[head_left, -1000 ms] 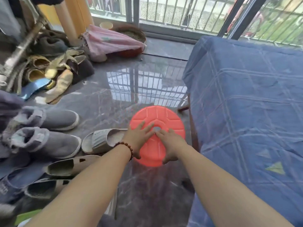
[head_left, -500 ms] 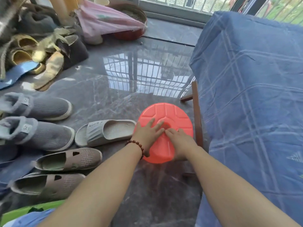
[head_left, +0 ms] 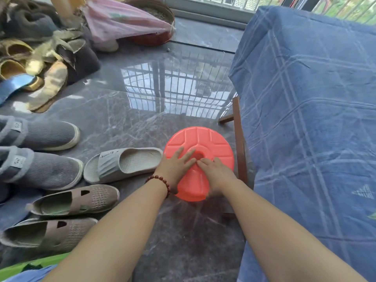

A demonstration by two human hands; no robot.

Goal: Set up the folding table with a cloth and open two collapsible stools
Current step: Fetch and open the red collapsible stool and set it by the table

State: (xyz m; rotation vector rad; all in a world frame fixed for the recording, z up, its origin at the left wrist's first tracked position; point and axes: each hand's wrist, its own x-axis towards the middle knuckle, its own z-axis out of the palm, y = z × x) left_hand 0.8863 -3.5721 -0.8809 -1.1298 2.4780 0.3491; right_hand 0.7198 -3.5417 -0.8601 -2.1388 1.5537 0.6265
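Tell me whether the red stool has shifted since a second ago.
No. The red stool sits as close to the grey slipper and the table leg as before; only the camera moved.

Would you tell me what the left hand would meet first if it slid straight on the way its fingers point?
Probably the round centre of the red stool, just ahead of the left hand; the right hand sits close beside that line.

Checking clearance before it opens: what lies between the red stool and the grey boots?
In the head view, a grey slide sandal lies between the red stool and the grey boots.
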